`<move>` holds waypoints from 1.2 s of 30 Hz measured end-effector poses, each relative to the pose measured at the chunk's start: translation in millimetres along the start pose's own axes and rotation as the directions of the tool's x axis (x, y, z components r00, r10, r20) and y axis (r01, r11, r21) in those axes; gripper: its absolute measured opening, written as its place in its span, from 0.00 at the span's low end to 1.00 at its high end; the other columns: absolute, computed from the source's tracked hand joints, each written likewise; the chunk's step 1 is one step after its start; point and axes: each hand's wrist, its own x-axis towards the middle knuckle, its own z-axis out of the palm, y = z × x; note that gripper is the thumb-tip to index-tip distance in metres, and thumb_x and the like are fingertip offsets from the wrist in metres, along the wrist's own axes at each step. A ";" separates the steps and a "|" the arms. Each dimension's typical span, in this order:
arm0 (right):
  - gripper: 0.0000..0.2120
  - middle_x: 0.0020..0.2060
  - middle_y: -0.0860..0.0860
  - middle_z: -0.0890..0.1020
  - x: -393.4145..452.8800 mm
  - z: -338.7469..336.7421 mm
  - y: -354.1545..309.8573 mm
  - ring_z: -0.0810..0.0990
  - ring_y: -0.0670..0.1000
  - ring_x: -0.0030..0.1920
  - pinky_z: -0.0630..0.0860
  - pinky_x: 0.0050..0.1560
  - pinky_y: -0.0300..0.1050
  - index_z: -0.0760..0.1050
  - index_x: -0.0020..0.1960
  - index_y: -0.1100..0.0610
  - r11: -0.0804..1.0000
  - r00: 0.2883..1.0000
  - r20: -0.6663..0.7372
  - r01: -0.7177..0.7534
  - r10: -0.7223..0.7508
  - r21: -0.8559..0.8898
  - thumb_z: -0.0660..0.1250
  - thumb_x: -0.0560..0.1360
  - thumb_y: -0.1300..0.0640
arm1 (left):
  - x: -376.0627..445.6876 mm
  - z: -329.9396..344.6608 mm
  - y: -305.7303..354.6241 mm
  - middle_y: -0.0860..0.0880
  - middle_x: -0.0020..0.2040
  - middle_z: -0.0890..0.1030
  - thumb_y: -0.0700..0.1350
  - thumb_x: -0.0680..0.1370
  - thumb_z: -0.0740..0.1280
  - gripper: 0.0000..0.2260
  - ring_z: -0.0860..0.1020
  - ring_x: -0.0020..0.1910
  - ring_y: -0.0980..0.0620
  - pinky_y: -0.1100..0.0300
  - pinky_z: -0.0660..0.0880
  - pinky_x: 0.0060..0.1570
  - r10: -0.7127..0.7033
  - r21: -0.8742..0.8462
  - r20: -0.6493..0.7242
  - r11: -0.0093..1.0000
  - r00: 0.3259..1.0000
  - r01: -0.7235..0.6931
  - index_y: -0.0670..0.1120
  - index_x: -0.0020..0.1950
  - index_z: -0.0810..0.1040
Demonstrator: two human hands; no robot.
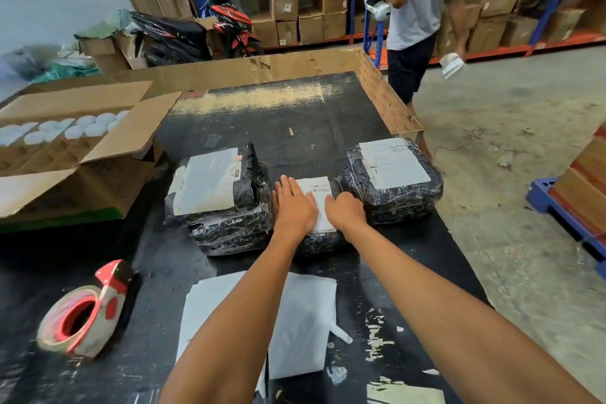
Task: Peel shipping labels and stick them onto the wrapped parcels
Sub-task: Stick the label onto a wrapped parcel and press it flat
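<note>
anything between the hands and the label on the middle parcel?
Nothing visible. The left hand lies flat and the right hand rests directly on the white rectangular shipping label atop the middle black plastic-wrapped parcel; neighbouring parcels sit beside it, not over it.

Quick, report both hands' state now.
Left hand: open, fingers flat, pressing the label on the middle parcel.
Right hand: fingers bent on the same label; open or closed unclear.

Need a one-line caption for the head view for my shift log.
Both hands, left hand and right hand, press a shipping label onto the middle parcel, between two labelled parcels.
</note>
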 end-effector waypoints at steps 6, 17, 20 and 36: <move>0.24 0.66 0.59 0.75 -7.5 2.0 -1.8 0.75 0.63 0.64 0.72 0.60 0.52 0.69 0.69 0.56 0.981 0.999 -0.013 -0.029 0.032 0.191 0.62 0.80 0.42 | -1.3 -2.6 -7.1 0.39 0.83 0.47 0.48 0.86 0.49 0.28 0.44 0.82 0.43 0.49 0.46 0.80 -0.016 -0.191 -0.048 0.982 0.999 0.007 0.35 0.81 0.46; 0.24 0.64 0.55 0.77 -22.9 -2.4 2.0 0.76 0.61 0.63 0.72 0.64 0.57 0.67 0.70 0.47 0.962 0.993 -0.060 0.116 -0.104 0.249 0.61 0.79 0.38 | -6.0 -5.2 -3.2 0.42 0.83 0.49 0.48 0.86 0.48 0.27 0.47 0.82 0.47 0.52 0.47 0.80 -0.051 -0.256 -0.099 0.966 0.994 0.024 0.37 0.82 0.48; 0.25 0.70 0.58 0.72 -26.2 -2.7 -0.6 0.74 0.63 0.66 0.70 0.63 0.54 0.64 0.73 0.51 0.959 0.983 -0.074 0.180 -0.168 0.216 0.60 0.81 0.40 | -3.7 -5.8 -5.5 0.41 0.83 0.50 0.48 0.86 0.47 0.26 0.48 0.82 0.47 0.53 0.47 0.79 -0.035 -0.240 -0.098 0.971 0.995 0.011 0.36 0.82 0.49; 0.24 0.60 0.52 0.78 12.0 -153.2 -34.3 0.75 0.54 0.60 0.72 0.64 0.51 0.73 0.70 0.56 0.842 0.957 -0.233 0.266 -0.173 0.470 0.66 0.80 0.42 | 42.0 -57.8 103.5 0.43 0.82 0.56 0.61 0.82 0.44 0.33 0.54 0.81 0.41 0.39 0.55 0.77 0.181 -0.103 -0.087 0.976 0.980 -0.190 0.43 0.82 0.56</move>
